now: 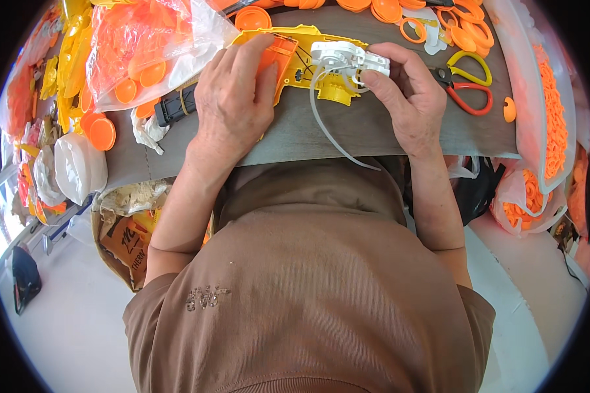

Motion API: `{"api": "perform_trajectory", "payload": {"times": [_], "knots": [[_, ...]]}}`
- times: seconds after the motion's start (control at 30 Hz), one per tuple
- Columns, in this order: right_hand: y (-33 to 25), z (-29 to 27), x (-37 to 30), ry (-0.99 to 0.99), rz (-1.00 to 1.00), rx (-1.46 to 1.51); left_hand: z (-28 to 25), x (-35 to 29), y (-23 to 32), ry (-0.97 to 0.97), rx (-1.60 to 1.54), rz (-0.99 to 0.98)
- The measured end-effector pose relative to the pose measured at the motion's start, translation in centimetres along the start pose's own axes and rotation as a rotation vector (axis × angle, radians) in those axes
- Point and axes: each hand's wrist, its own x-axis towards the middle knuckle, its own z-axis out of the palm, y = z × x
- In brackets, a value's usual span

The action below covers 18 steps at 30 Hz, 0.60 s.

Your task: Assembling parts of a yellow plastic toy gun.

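My left hand [236, 98] is closed over the left end of a yellow plastic shell [336, 90], its fingers on an orange part [283, 51] there. Thin dark wires run inside the shell beside the orange part. At the shell's right end, my right hand [410, 95] pinches a white plastic mechanism [337, 52] between thumb and fingers. The mechanism overlaps the shell; whether it is seated in it I cannot tell. From it a clear soft tube [322, 121] curves down past the table's near edge.
Scissors with red and yellow handles [472, 90] lie right of my right hand, near orange rings and discs [475, 33]. A bin of small orange parts [549, 118] stands at the right. Left are a clear bag of orange parts [147, 46], a black part [175, 105] and orange caps [101, 133].
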Motion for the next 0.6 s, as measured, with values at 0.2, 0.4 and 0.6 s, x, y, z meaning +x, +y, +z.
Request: {"api": "perform_trajectory", "payload": {"times": [0.2, 0.4, 0.6], "knots": [[-2.8, -0.2, 1.0, 0.031, 0.127, 0.057, -0.2, -0.7, 0.8, 0.068, 0.035, -0.019], [-4.0, 0.5, 2.4, -0.016, 0.205, 0.096, -0.7, 1.0, 1.8, 0.091, -0.242, 0.048], [-4.2, -0.2, 3.6, -0.183, 0.216, 0.138, -0.1, 1.5, 1.8, 0.131, -0.300, -0.004]]}}
